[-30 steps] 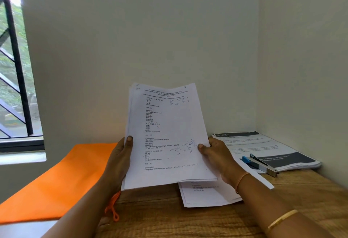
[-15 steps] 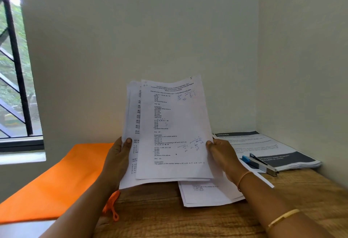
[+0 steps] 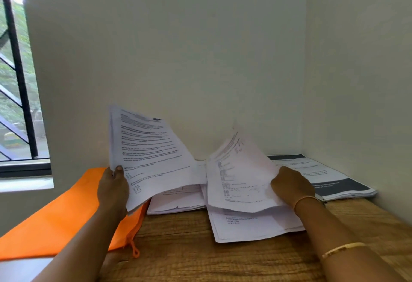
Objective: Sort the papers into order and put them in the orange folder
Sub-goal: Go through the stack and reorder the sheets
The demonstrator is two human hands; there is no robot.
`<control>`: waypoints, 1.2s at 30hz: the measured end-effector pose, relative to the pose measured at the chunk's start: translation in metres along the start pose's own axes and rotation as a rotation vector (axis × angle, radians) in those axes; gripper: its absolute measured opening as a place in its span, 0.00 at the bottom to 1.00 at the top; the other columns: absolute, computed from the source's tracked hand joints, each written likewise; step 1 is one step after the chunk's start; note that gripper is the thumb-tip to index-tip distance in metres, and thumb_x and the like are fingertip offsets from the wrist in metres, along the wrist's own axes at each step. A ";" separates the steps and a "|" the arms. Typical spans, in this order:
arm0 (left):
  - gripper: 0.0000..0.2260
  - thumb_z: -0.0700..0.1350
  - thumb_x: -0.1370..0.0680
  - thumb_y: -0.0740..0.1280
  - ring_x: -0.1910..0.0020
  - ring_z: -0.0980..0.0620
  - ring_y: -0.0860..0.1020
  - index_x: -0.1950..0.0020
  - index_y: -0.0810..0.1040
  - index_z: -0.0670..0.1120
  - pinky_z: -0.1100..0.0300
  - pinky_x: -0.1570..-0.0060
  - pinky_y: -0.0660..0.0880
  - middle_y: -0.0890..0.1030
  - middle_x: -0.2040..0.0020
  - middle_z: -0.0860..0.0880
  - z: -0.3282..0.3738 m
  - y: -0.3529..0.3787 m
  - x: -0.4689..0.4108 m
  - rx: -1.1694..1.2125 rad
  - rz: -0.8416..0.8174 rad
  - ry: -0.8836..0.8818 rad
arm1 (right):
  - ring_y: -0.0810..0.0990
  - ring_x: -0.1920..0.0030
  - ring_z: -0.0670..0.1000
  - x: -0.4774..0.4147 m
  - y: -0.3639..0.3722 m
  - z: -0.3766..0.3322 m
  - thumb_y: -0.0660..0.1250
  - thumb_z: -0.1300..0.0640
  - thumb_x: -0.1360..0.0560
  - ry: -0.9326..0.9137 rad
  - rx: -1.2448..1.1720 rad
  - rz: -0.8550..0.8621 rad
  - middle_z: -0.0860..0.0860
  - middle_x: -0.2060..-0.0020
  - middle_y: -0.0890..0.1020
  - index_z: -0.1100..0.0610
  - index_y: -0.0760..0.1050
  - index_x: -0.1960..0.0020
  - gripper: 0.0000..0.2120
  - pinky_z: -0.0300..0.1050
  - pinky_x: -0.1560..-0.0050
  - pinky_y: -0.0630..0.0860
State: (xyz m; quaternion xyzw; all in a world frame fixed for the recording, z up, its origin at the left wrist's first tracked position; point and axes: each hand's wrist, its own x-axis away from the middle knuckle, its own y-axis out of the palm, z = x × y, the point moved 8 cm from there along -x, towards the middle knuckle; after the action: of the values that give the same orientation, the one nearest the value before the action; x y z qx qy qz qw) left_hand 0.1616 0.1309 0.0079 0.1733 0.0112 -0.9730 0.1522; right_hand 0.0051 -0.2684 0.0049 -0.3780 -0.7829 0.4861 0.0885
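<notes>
- The left hand (image 3: 113, 189) grips a bunch of papers (image 3: 147, 154) by the bottom corner, thumb on top, tilted up.
- The right hand (image 3: 289, 188) holds a blurry sheet (image 3: 238, 177) by its right edge, just over a pile (image 3: 252, 228) on the table (image 3: 189, 250).
- The orange folder (image 3: 55, 221) lies flat under the left hand and papers.

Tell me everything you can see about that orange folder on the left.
The orange folder is a bright, matte, fabric-looking pouch lying on the left end of the wooden table, below the window. A zip with an orange pull runs along its right edge. The left hand holds a sheaf of papers over its far right corner.
</notes>
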 end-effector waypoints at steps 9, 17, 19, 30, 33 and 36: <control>0.15 0.47 0.17 0.54 0.45 0.37 0.75 0.36 0.71 0.41 0.48 0.51 0.71 0.76 0.42 0.37 -0.008 -0.004 -0.003 0.004 0.020 -0.078 | 0.76 0.43 0.56 -0.007 0.019 0.015 0.58 0.53 0.23 0.076 0.159 -0.168 0.56 0.42 0.78 0.58 0.73 0.38 0.17 0.53 0.38 0.72; 0.15 0.47 0.16 0.54 0.52 0.44 0.73 0.34 0.70 0.41 0.52 0.55 0.68 0.76 0.44 0.40 0.000 0.004 0.006 0.009 -0.024 -0.045 | 0.68 0.35 0.56 0.013 -0.005 -0.019 0.60 0.50 0.25 -0.001 0.466 0.048 0.54 0.36 0.70 0.54 0.66 0.33 0.22 0.55 0.36 0.64; 0.15 0.47 0.17 0.54 0.52 0.43 0.74 0.34 0.70 0.42 0.52 0.55 0.69 0.77 0.42 0.39 0.000 0.006 0.006 0.012 -0.045 -0.035 | 0.64 0.32 0.58 0.014 0.006 -0.036 0.59 0.48 0.24 -0.178 0.405 -0.011 0.55 0.32 0.66 0.53 0.62 0.29 0.25 0.56 0.34 0.62; 0.14 0.48 0.17 0.54 0.54 0.44 0.75 0.34 0.71 0.44 0.56 0.61 0.69 0.77 0.47 0.43 0.008 0.022 0.012 0.026 -0.170 0.019 | 0.50 0.24 0.61 0.034 0.079 -0.045 0.49 0.29 0.26 -0.328 0.385 -0.569 0.54 0.23 0.51 0.46 0.47 0.23 0.37 0.63 0.27 0.50; 0.12 0.48 0.17 0.55 0.59 0.47 0.77 0.38 0.72 0.47 0.58 0.65 0.70 0.79 0.51 0.46 0.010 0.027 0.017 0.055 -0.209 0.014 | 0.52 0.25 0.61 0.031 0.081 -0.043 0.49 0.29 0.26 -0.328 0.405 -0.559 0.54 0.23 0.52 0.46 0.48 0.23 0.37 0.63 0.27 0.52; 0.09 0.48 0.17 0.55 0.61 0.50 0.77 0.41 0.72 0.49 0.58 0.66 0.71 0.78 0.56 0.51 0.014 0.031 0.023 0.093 -0.254 0.014 | 0.61 0.28 0.59 0.025 0.074 -0.050 0.52 0.33 0.24 -0.325 0.243 -0.464 0.55 0.26 0.60 0.49 0.54 0.24 0.34 0.59 0.29 0.60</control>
State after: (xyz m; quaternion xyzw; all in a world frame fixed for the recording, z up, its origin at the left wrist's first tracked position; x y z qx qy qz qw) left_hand 0.1458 0.0938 0.0144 0.1841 -0.0112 -0.9826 0.0196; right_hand 0.0501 -0.1989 -0.0366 -0.0931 -0.7885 0.5970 0.1151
